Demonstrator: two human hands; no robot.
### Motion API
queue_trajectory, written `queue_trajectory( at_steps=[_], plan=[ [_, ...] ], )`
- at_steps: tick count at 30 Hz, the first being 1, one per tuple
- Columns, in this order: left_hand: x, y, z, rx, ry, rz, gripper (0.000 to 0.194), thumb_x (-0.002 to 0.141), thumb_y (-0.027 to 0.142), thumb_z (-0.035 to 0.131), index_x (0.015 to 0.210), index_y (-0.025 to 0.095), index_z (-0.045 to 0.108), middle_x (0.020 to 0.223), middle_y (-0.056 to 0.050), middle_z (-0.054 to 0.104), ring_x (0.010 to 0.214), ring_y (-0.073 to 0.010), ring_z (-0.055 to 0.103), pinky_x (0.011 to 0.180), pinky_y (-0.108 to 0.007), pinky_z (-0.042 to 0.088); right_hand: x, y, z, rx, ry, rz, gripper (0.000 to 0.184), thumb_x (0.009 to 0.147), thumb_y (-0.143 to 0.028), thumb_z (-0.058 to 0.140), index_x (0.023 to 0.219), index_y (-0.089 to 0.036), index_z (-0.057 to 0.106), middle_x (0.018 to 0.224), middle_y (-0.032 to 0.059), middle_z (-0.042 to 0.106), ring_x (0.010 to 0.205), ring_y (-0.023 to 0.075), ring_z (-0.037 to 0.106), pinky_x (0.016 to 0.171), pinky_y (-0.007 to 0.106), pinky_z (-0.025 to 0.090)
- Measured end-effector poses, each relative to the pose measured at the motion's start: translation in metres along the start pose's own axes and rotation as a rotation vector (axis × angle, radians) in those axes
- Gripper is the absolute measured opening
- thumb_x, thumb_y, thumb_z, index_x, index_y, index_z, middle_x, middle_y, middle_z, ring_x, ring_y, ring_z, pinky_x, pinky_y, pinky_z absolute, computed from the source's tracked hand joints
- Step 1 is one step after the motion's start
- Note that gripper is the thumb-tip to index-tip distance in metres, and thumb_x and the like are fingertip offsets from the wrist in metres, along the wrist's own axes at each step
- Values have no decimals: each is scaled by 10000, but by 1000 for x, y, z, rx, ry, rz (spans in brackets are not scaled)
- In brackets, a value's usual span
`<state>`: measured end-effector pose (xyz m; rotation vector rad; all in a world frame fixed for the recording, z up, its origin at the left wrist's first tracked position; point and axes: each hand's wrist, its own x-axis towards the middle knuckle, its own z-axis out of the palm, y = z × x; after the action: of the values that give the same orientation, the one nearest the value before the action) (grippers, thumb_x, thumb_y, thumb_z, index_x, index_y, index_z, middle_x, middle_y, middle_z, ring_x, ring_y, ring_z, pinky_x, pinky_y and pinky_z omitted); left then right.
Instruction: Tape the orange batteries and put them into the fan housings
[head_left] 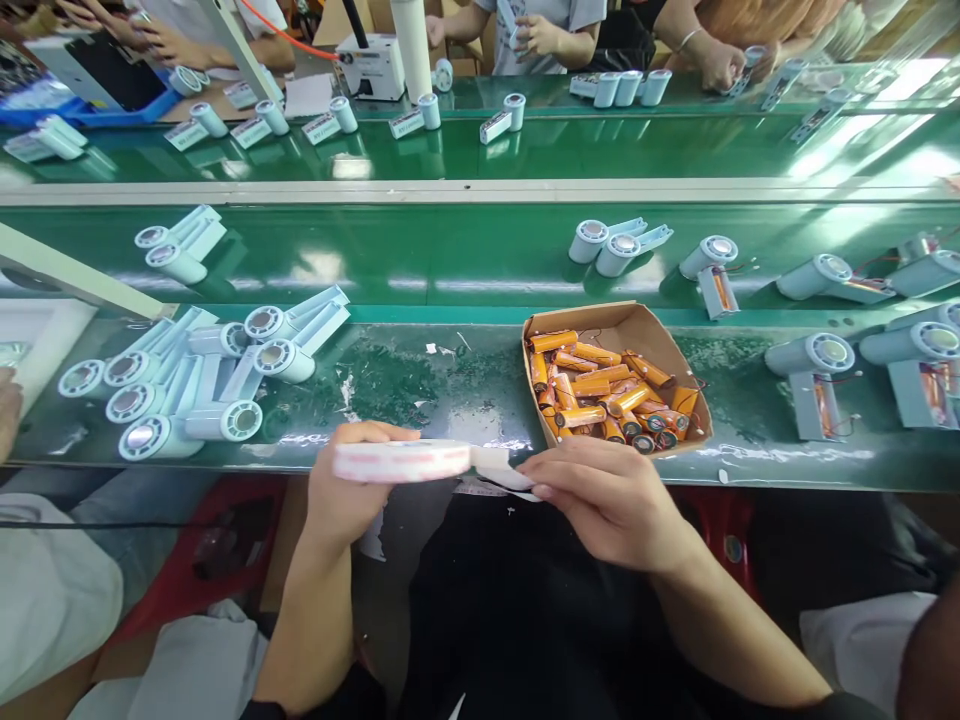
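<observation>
My left hand is closed around a roll of white tape with faint pink marks, seen edge-on above the front edge of the bench. A short pale strip runs from the roll across to my right hand. The right fingertips and thumb are pinched on that strip's end. Just beyond my right hand stands an open cardboard box, which holds many orange cylindrical batteries with thin wires. Part of the left fingers is hidden behind the roll.
Light-blue fan-like housings lie piled at the left. More housings at the right have orange batteries in their handles. A green belt runs behind, with housings on it. Co-workers sit across the line; a person's hand shows at far left.
</observation>
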<state>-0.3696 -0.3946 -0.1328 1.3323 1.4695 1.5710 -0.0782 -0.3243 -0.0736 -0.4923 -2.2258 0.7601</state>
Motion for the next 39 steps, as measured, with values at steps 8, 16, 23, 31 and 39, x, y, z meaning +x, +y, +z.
queue_trajectory(
  at_steps=[8, 16, 23, 31, 39],
  plan=[
    [-5, -15, 10, -83, 77, 72, 304, 730, 388, 963, 844, 232, 728, 841, -21, 804, 798, -222, 791, 820, -389, 681, -10, 1, 0, 34, 92, 41, 250, 1012, -64, 607, 1157, -220, 736, 1008, 96, 839, 872, 216, 806, 776, 341, 671],
    [-18, 15, 13, 416, -385, 224, 443, 889, 321, 812, 1324, 298, 737, 1227, -79, 817, 1115, -277, 790, 1015, -397, 637, 0, 0, 10, -120, -74, 18, 231, 1017, -42, 532, 1071, -223, 664, 971, 81, 771, 866, 194, 737, 771, 308, 629],
    [-20, 19, 18, 401, -468, 222, 653, 912, 147, 693, 1532, 333, 605, 1321, -69, 789, 1183, -275, 775, 1048, -399, 623, -13, 6, 17, -194, 27, -9, 283, 971, 11, 554, 1127, -199, 663, 1036, 106, 790, 919, 213, 770, 811, 330, 648],
    [-16, 30, 32, 402, -480, 311, 571, 961, 172, 700, 1504, 332, 625, 1250, -48, 815, 1046, -221, 813, 940, -309, 651, -6, 2, 23, -178, -35, -99, 178, 1023, -54, 578, 1092, -179, 684, 997, 110, 808, 883, 209, 774, 800, 332, 653],
    [-12, 33, 28, 474, -405, 486, 290, 937, 101, 652, 1163, 224, 786, 1089, -47, 838, 929, -178, 808, 840, -261, 657, -16, 7, 8, -2, 57, 9, 185, 1017, -87, 601, 1095, -207, 718, 937, 78, 819, 830, 197, 797, 747, 295, 667]
  ],
)
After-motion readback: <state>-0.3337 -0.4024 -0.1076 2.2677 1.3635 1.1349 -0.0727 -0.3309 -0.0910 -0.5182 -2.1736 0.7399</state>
